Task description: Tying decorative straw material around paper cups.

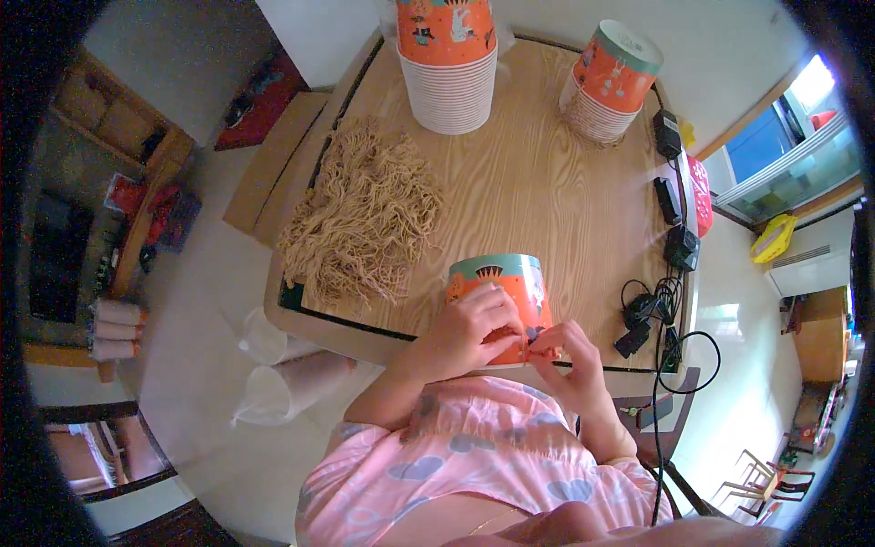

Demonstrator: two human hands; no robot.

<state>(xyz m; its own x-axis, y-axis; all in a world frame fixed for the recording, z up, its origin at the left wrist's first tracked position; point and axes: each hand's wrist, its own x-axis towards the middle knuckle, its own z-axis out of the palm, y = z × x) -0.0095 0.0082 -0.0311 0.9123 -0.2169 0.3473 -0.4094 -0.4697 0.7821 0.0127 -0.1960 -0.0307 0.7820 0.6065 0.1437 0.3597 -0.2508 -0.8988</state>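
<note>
Orange paper cup with a teal rim is standing at the near edge of the wooden table, right in front of the person. The left hand is wrapping over its near side, fingers curled and pressing against the wall. The right hand is sitting just beside it at the cup's lower right, thumb and forefinger pinching something small at the cup's base; what it is cannot be told. The two hands are almost touching each other.

Left of the cup, a loose heap of tan string pieces is spreading across the tabletop toward the left edge. Right of it, black chargers and cables are lining the right edge, with one cord looping off the table. The middle of the table is lying bare between them.

At the far edge, a tall stack of orange cups is standing upright, and a second, shorter stack is leaning to its right, well apart.
</note>
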